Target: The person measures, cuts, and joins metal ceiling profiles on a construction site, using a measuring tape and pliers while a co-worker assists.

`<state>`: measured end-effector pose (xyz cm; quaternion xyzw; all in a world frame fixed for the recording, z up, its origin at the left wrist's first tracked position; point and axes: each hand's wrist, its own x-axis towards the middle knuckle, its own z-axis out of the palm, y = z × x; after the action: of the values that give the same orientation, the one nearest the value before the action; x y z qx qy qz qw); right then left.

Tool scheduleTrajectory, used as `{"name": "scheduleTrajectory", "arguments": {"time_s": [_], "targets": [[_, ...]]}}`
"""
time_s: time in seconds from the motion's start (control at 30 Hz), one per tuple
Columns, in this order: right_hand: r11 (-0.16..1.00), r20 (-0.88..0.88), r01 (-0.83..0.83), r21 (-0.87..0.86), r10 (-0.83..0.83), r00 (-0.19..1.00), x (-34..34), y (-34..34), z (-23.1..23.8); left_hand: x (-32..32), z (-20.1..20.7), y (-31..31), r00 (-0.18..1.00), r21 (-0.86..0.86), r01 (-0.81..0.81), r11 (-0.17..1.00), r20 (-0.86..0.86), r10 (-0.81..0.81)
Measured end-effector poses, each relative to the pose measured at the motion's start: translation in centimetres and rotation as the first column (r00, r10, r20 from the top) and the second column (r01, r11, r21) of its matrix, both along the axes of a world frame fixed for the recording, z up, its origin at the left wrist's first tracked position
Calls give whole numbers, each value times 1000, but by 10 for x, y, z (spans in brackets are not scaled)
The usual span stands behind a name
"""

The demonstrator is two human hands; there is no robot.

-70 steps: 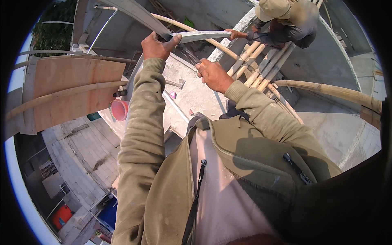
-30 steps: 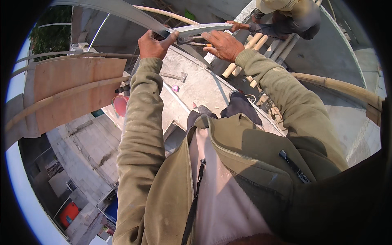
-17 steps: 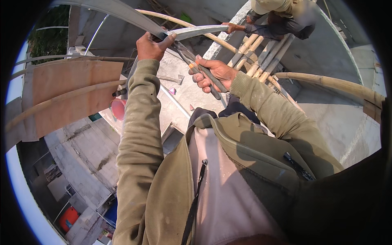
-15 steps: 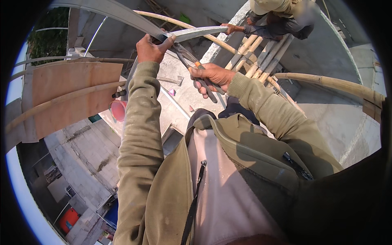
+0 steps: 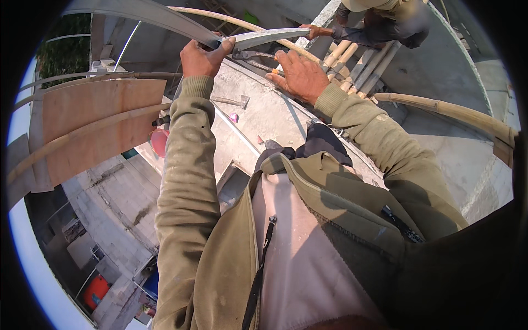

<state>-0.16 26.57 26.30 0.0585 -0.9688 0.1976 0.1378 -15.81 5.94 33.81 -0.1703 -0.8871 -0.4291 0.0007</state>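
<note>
My left hand [image 5: 201, 59] is closed around the light metal channel [image 5: 159, 19], where it meets a paler metal strip [image 5: 269, 36]. The strip's far end is held by a co-worker's hand [image 5: 315, 31]. My right hand [image 5: 303, 77] is spread wide around the handles of metal snips [image 5: 254, 55] with orange and black grips. Its thumb and index finger lie along the parted handles; the other fingers are partly hidden. The snips' head is up by the strip, close to my left fingertips; whether the jaws touch the metal I cannot tell.
Below my hands, a hammer [image 5: 230, 102] and a pink scrap [image 5: 234, 117] lie on the pale concrete ledge [image 5: 286, 129]. Bamboo poles [image 5: 440, 104] cross at right. A plywood sheet [image 5: 99, 126] and pink bucket [image 5: 159, 142] are left. The co-worker [image 5: 385, 25] crouches far right.
My right hand has moved up and away from me, and its fingers have opened wide as the snips' handles spread. The left hand and metal pieces have shifted only slightly.
</note>
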Motion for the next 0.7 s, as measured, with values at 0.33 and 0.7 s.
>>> {"name": "scheduleTrajectory", "arguments": {"time_s": [0.33,0.7], "targets": [[982,-283,-41,182,92,955,-34,18,-25,-1,0,-2,998,-88,16,996,-61,-21],[14,380,523,-852,703,601,18,-19,36,6,4,8,1000,-37,6,999,-14,-6]]}}
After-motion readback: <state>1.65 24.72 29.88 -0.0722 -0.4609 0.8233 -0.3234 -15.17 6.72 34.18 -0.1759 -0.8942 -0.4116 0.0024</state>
